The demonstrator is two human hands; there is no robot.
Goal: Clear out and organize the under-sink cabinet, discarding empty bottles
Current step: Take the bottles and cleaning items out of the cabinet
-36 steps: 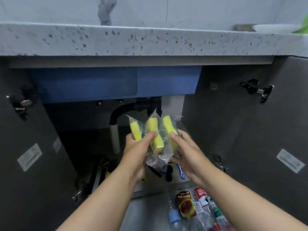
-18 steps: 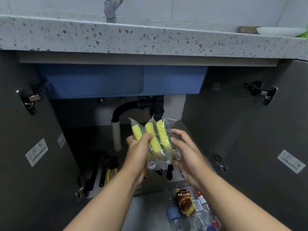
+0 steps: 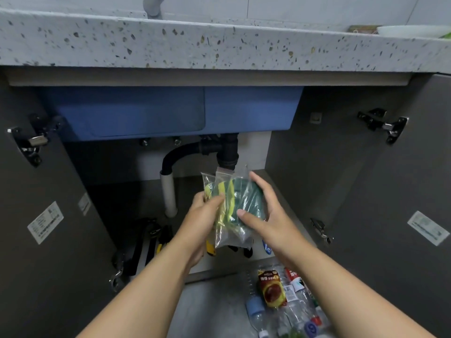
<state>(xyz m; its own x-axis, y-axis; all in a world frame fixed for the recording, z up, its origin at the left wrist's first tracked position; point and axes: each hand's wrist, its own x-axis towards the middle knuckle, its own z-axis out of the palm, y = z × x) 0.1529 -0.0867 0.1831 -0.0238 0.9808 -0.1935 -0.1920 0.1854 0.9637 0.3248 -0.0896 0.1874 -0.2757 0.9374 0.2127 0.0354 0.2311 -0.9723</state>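
We can read little: the red-and-yellow packet (image 3: 272, 289) on the floor at five o'clock bears yellow characters too small to make out, and the white stickers on the left door (image 3: 45, 222) and right door (image 3: 428, 228) are blurred. The sponge pack (image 3: 231, 208), clear plastic round yellow-and-green sponges, is up in the air at the centre, before the open cabinet (image 3: 305, 167). Both hands clamp it: the left hand (image 3: 200, 223) grips its left side, thumb across the front, and the right hand (image 3: 271, 215) pinches its right side. The pack hides the foot of the black drain (image 3: 228, 152) at twelve o'clock. A white pipe (image 3: 168, 193) stands at nine o'clock, dark tools (image 3: 146, 240) lie at eight, and bottles (image 3: 292, 311) surround the packet. The speckled counter (image 3: 219, 42) spans the top.
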